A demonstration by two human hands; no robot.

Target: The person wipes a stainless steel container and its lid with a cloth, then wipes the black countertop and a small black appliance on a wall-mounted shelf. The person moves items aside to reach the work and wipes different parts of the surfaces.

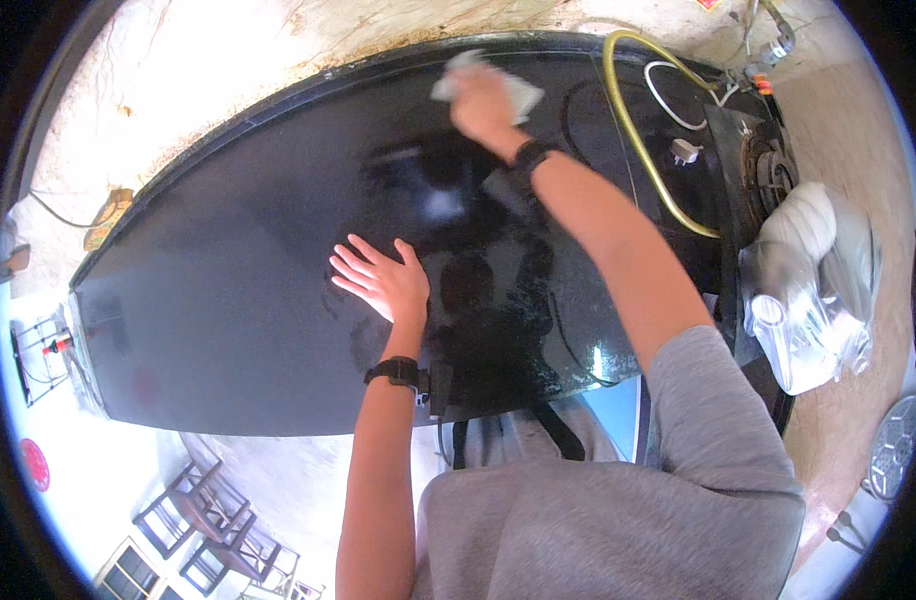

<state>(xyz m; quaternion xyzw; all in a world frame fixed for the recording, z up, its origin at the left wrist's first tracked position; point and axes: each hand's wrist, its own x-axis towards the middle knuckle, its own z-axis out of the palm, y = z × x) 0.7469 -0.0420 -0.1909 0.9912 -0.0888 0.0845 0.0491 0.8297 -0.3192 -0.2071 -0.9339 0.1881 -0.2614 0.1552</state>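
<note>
A glossy black countertop (pixel 225 300) spans the view before me, with reflections in it. My right hand (pixel 485 101) is near its far edge, pressing a pale cloth (pixel 525 96) against the surface; the hand and cloth are somewhat blurred. Fingers spread and holding nothing, my left hand (pixel 386 281) hovers over or rests on the middle of the counter; contact cannot be told. Both wrists wear black bands.
At the right lie a yellow hose (pixel 638 139), a white hose (pixel 664 97) and a white plug (pixel 684 151). Beyond them are a burner (pixel 773 169) and a plastic-wrapped bundle (pixel 795 300). Dark wooden stools (pixel 217 517) stand at the lower left.
</note>
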